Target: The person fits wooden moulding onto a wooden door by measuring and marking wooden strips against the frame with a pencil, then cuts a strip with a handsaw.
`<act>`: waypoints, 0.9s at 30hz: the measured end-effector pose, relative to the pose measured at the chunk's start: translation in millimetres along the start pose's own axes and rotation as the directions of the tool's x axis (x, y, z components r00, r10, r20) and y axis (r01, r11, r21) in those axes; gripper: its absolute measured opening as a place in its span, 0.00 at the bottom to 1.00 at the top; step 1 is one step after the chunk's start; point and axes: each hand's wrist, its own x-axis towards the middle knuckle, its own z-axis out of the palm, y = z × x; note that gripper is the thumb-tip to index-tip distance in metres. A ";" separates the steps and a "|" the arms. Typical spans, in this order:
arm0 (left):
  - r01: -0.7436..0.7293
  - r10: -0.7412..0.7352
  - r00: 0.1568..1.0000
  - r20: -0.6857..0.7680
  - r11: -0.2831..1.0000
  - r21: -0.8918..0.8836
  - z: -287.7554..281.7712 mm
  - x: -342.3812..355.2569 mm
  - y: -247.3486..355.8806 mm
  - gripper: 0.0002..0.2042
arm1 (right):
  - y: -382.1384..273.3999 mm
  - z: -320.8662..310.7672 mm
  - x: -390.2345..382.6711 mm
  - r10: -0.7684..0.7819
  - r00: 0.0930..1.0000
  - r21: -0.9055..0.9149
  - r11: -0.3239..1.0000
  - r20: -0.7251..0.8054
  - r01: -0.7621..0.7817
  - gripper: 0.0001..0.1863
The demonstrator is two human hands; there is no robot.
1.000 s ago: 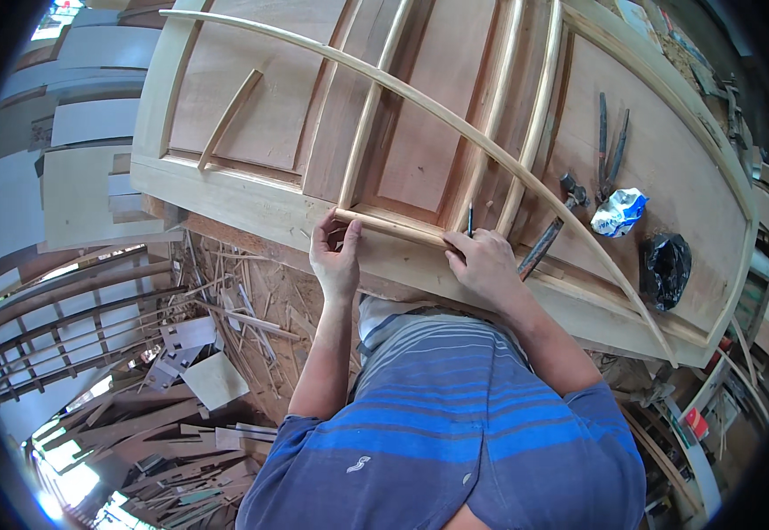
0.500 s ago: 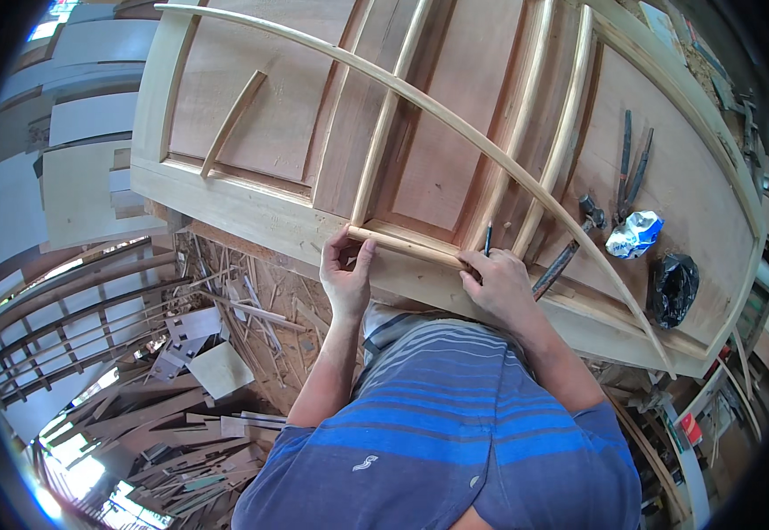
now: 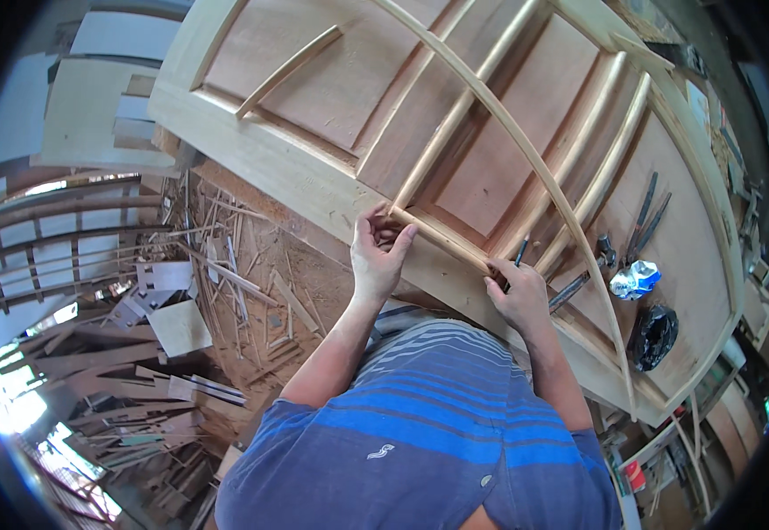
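Observation:
A paneled wooden door lies below me, with pale moulding strips along its recesses. My left hand pinches the left end of a short moulding strip at the middle panel's near edge. My right hand is at that strip's right end, fingers curled on it and round a dark pencil that points upward. A long bent lath crosses the door above both hands. Right of my right hand lie a hammer, dark pincers, a white-and-blue crumpled packet and a black plastic bag.
A loose short curved strip lies on the left panel. At left are stacked pale boards and slatted frames. Wood offcuts and sawdust litter the floor beside the door. More timber lies at the right.
The view has turned, so the door appears more tilted, its right side lower. Both hands and the short strip appear shifted rightward in the picture, with their grip much the same.

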 end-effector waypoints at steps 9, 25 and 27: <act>0.005 -0.006 1.000 -0.017 0.998 -0.060 0.0 -0.6 -2.2 0.38 | -8.0 0.6 -1.4 0.027 1.000 -0.020 0.999 -0.001 -0.027 0.18; 0.008 -0.007 0.999 -0.043 1.000 0.013 -1.3 0.1 -2.7 0.33 | -8.7 2.9 -2.2 0.009 1.000 -0.017 1.000 -0.022 -0.010 0.19; 0.003 -0.002 0.999 -0.034 1.000 0.012 -1.8 0.2 -1.9 0.33 | -6.4 3.4 -1.9 0.011 1.000 -0.015 1.000 -0.020 -0.012 0.19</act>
